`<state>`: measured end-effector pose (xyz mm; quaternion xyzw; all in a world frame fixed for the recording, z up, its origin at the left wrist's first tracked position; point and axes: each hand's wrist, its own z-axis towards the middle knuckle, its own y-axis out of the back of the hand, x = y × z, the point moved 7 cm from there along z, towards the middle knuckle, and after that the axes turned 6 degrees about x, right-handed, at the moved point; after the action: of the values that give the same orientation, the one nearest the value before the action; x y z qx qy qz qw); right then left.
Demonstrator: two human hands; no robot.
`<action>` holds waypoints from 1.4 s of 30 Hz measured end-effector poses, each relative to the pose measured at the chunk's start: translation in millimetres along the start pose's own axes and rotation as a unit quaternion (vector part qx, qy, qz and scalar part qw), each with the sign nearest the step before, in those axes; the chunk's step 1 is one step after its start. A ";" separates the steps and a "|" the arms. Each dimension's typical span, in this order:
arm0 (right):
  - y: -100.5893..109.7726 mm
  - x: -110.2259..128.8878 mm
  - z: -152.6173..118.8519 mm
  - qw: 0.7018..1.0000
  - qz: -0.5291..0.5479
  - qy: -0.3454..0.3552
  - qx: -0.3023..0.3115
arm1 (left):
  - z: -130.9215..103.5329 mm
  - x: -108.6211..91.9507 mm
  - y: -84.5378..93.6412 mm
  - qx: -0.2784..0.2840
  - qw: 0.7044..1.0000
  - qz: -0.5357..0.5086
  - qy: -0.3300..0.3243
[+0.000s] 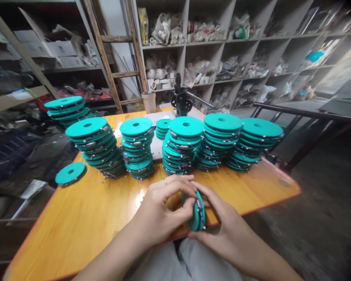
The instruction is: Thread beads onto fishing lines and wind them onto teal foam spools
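A round green foam line spool (194, 221) stands on edge between my hands, just above the table's near edge. Around its rim run thin line, small white-headed pins and a dark narrow piece. My right hand (226, 220) grips the spool from the right, thumb low and fingers over the top. At the upper left of the rim, my left hand (163, 205) has its thumb and forefinger pinched together against the spool; the tips partly cover it. Whether they also pinch the thin line is too small to tell.
Tall stacks of similar spools (185, 127) line the far side of the wooden table (96, 222). One loose spool (71, 173) lies at the left edge. Behind are a black clamp-like device (181, 99), a cup (149, 102), a wooden ladder (119, 74) and filled shelves (163, 45).
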<state>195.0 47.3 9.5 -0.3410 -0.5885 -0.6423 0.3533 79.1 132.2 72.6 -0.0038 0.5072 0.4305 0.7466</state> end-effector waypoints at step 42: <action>22.5 84.9 1.8 0.847 -0.384 0.354 -0.094 | -40.7 15.8 -36.7 -0.211 0.974 -0.065 0.044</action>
<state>170.4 43.4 93.7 0.1317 -0.4442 -0.8560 0.2293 73.9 101.2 25.0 -0.2124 0.4359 0.4780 0.7324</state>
